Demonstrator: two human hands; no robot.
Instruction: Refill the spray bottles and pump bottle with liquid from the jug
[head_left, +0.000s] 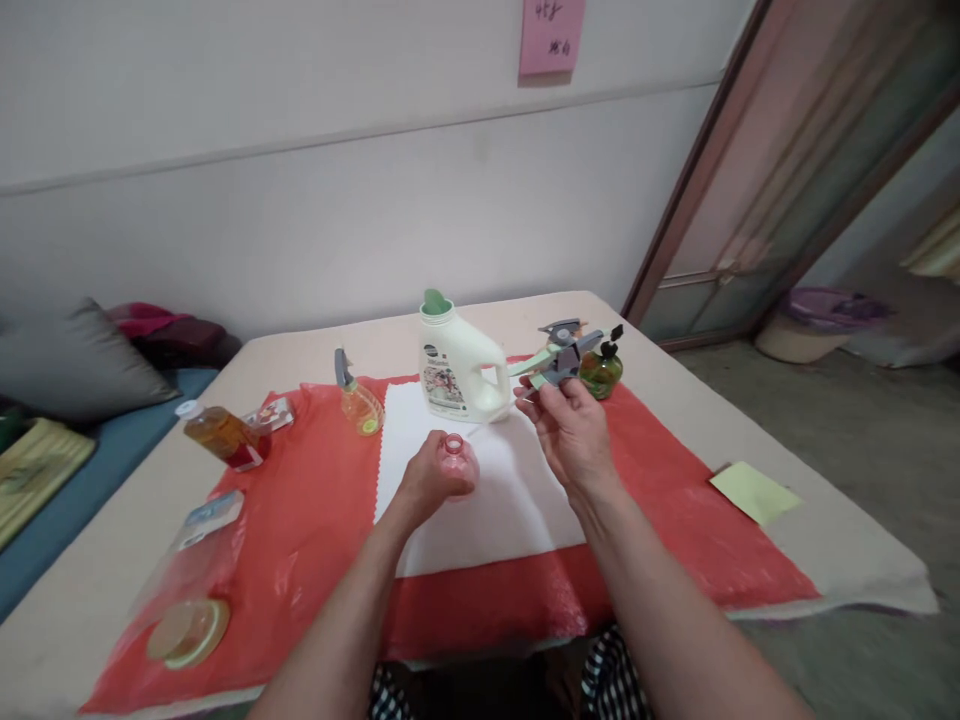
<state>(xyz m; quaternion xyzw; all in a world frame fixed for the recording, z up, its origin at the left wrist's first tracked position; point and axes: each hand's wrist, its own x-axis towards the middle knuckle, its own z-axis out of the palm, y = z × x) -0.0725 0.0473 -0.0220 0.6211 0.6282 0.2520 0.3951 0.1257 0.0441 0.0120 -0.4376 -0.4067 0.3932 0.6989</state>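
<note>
My left hand (426, 472) is wrapped round a pink see-through bottle (459, 462), whose round mouth is uncovered. The bottle stands about upright over a white cloth (510, 510). In my right hand (576, 432), raised to the right of the bottle, is a grey and pale green spray trigger head (561, 362), held between thumb and fingers. Just beyond both hands stands a large pale green jug (459, 372) with a handle and a printed label; something green sticks out of its mouth. Behind the right hand is a green pump bottle (602, 372), partly covered by the spray head.
A clear spray bottle (361, 405) stands left of the jug on the red sheet (315, 520). Further left are an amber bottle (225, 435), a small pack (214, 512) and a round lidded container (189, 632). A yellow-green paper (754, 490) lies at the right.
</note>
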